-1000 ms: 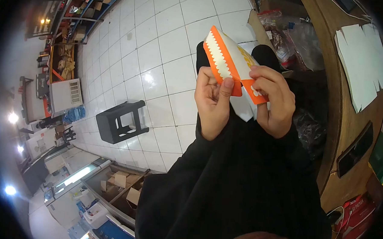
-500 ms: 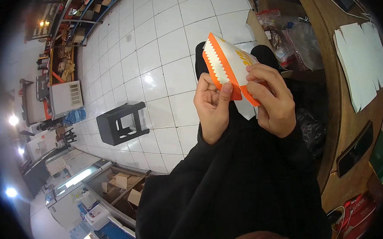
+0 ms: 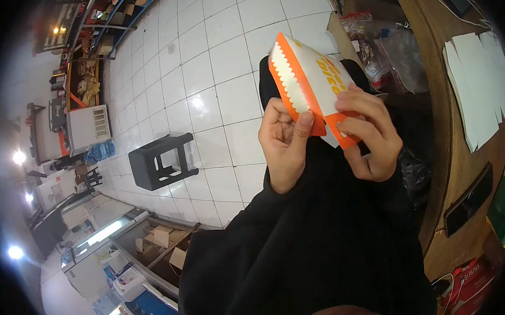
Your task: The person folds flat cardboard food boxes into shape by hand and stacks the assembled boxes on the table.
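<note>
Above the black-clothed lap (image 3: 322, 228), an orange-and-white paper box (image 3: 318, 81) is held up on a slant, its near orange edge (image 3: 317, 127) pinched by the left hand (image 3: 285, 150), thumb straight and fingers curled, while its orange flap (image 3: 336, 133) is pinched by the right hand (image 3: 377, 137) with bent fingers.

Fingers of the right hand (image 3: 374, 134) cover part of the orange-and-white carton (image 3: 316, 84); it hides some fingertips of the left hand (image 3: 285, 147); the top edge crops a dark device (image 3: 457, 3); small goods on far shelves (image 3: 109, 26) are unreadable.
</note>
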Tool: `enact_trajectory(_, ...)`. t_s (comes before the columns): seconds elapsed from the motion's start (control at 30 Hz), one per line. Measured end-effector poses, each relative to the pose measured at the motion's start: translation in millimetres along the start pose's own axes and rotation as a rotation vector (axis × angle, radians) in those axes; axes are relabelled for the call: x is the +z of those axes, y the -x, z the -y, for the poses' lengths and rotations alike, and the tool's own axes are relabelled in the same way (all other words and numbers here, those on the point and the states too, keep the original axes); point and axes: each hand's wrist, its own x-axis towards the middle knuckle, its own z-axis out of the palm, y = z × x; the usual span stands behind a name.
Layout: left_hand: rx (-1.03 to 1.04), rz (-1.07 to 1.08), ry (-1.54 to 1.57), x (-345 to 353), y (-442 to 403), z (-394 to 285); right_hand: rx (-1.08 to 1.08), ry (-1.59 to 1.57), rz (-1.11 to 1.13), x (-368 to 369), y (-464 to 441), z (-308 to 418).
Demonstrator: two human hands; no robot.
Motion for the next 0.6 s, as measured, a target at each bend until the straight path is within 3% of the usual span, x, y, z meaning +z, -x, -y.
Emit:
enact_trajectory(0.13, 0.026, -0.059, 0.021, 4, -3, 0, 0.0, 0.093, -0.027, -8, 3, 3)
enact_trajectory(0.23, 0.065, -0.106, -0.053, -3, -5, 13, 0.136, -0.002, -0.005, -11, 6, 5)
enact_trajectory(0.3, 0.209, -0.168, -0.191, -6, -7, 26, 0.427, -0.249, -0.053, -5, 8, 4)
enact_trajectory(0.4, 0.218, -0.155, -0.325, -5, -9, 30, 0.537, -0.419, -0.181, 6, 15, 1)
enact_trajectory(0.6, 0.219, -0.047, -0.351, -6, -1, 26, 0.447, -0.347, -0.317, 12, 17, 0)
